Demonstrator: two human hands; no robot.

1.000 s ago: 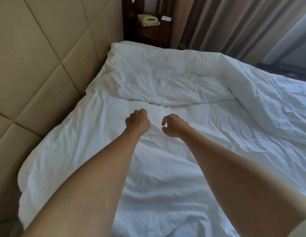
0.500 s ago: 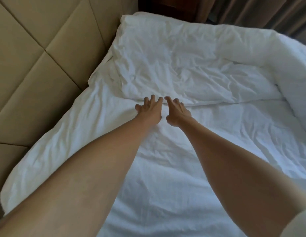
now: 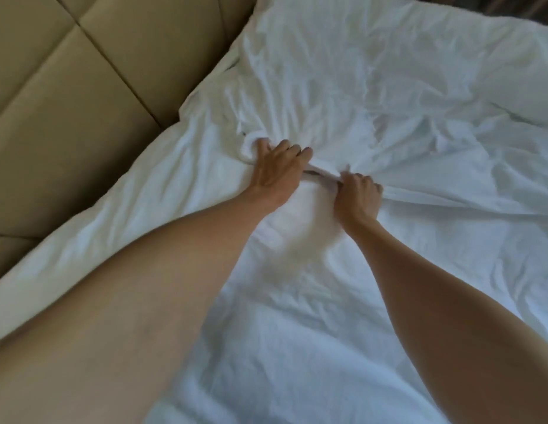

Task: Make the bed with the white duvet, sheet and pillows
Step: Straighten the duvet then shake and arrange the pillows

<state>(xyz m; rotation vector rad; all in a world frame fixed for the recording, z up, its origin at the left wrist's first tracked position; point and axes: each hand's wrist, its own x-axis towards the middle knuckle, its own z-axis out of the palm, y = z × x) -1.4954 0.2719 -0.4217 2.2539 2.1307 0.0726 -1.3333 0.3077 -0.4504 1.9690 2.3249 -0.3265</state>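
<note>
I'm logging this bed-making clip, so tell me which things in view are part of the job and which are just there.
Part of the job:
left hand, gripping the duvet edge
right hand, gripping the same edge
white duvet
white sheet

Just there:
tan padded headboard

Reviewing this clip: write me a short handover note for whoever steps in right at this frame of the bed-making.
Left hand: grips the bunched edge of the white duvet.
Right hand: grips the same edge, close beside the left.
Duvet is folded back and crumpled at the far end by the padded headboard; the sheet below is exposed and wrinkled.
Done: edge grasped.
Left: spread and smooth the duvet and place pillows, none clearly in view.
</note>
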